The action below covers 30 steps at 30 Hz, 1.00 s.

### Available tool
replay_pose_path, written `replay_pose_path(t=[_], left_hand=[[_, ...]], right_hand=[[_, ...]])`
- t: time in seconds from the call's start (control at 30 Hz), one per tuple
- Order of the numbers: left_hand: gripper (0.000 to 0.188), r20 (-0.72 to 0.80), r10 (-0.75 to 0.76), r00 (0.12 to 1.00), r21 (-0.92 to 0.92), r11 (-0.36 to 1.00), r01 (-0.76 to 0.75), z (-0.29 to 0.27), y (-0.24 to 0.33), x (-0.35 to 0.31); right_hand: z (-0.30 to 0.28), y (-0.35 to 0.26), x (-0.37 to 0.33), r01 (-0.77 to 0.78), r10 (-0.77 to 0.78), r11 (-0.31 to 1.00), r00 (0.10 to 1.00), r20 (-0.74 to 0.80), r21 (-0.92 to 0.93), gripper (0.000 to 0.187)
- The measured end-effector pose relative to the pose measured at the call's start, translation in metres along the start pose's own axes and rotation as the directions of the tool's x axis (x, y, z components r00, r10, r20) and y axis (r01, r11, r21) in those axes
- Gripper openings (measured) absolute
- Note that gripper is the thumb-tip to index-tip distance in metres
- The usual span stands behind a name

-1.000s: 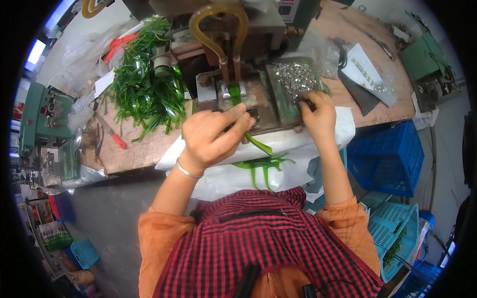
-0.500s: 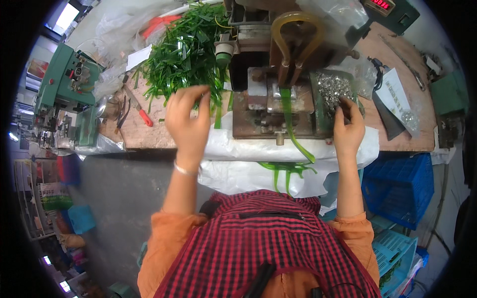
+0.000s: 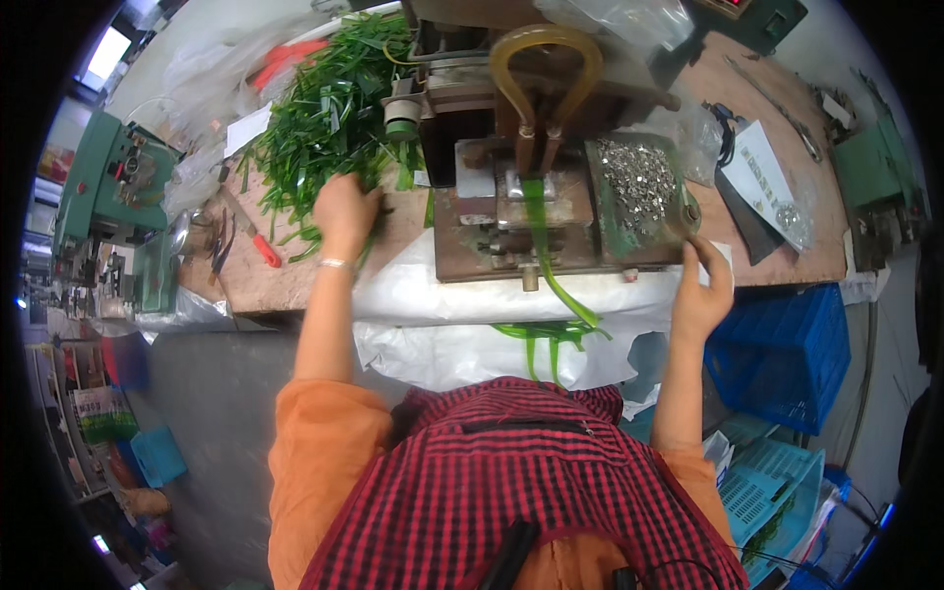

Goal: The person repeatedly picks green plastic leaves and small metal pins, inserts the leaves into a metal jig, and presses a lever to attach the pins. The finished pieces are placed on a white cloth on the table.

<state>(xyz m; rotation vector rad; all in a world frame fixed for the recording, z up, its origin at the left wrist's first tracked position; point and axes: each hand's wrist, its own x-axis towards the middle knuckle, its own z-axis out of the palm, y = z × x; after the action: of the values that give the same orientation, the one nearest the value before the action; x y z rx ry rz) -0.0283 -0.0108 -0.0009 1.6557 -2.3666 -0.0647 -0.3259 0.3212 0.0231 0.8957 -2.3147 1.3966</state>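
Observation:
My left hand (image 3: 344,213) is at the near edge of a heap of glossy green strips (image 3: 329,128), its fingers curled in among them. A green strip shows beside the thumb. My right hand (image 3: 704,293) is just off the near right corner of a tray (image 3: 621,248) of small silvery metal pieces (image 3: 637,182). Its thumb and forefinger come together; anything between them is too small to make out. Between my hands stands a bench press (image 3: 462,258) with a looped amber tube (image 3: 547,41). One green strip (image 3: 540,246) runs from under its head and hangs over the front.
More green strips (image 3: 551,332) hang over white sheeting (image 3: 423,349) at the bench front. A red-handled blade (image 3: 265,250) lies left of the heap. A green machine (image 3: 118,177) stands far left. Blue crates (image 3: 777,354) are below the bench at right.
My left hand has moved down and left onto the near edge of the strip heap. My right hand has come off the metal pieces toward me, its fingers closing together.

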Motion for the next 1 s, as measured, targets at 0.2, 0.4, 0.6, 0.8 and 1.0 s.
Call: replay_pose_path(t=[0.2,0.4,0.6,0.8,1.0], left_hand=[[0.015,0.153,0.037,0.988,-0.689,0.720,0.079,-0.017,-0.050,-0.005],[0.017,0.152,-0.027,0.988,-0.940,0.305,0.153,-0.034,0.022,-0.018],[0.016,-0.100,-0.161,0.982,-0.963,0.265,-0.055,-0.025,0.043,-0.063],[0.006,-0.526,-0.056,0.848,-0.843,0.161,-0.513,-0.107,0.093,-0.071],[0.023,-0.780,0.437,0.447,-0.302,0.364,-0.881,-0.134,0.107,-0.100]], right_hand=[[-0.012,-0.026,-0.003,-0.174,0.147,0.949,0.982,0.119,0.264,0.016],[0.051,-0.127,0.044,-0.036,-0.135,0.835,0.954,0.268,0.550,0.027],[0.082,-0.137,0.022,-0.372,0.093,0.668,0.901,0.424,0.645,0.034],[0.080,-0.153,0.021,-0.463,0.104,0.528,0.867,0.487,0.712,0.039],[0.049,-0.176,0.009,-0.421,0.032,0.476,0.885,0.464,0.772,0.047]])
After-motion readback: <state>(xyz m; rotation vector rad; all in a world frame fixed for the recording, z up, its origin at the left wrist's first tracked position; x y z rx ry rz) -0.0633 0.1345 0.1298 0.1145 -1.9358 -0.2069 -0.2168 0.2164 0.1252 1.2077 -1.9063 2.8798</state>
